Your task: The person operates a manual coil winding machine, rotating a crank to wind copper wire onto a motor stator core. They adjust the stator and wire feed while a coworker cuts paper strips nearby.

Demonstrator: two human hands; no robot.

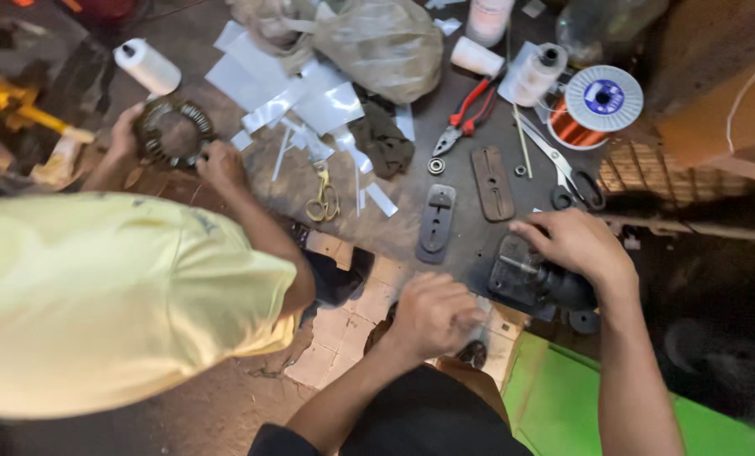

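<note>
The person's right hand (573,243) rests on top of a black motor housing (529,283) that sits at the near edge of the dark surface (445,169), its fingers curled down over the housing's upper left corner and closed on it. The left hand (432,314) lies just to the left and nearer the body, fingers folded together in a loose fist; whether they pinch some small part or tool is hidden by the knuckles, though they seem to press against the housing's lower left side. So the housing lies to the right of the left hand and directly under the right, which is the nearer one; its long axis seems to run roughly left to right. Beyond it lie two flat dark plates (438,221), red-handled pliers (466,114), scissors (563,165) and a spool of copper wire (592,105). To the left, a co-worker in a yellow shirt (99,295) holds a ring-shaped stator (173,131) in both hands, well apart, with scraps of white paper (301,97) and small gold scissors (324,198) between.
</note>
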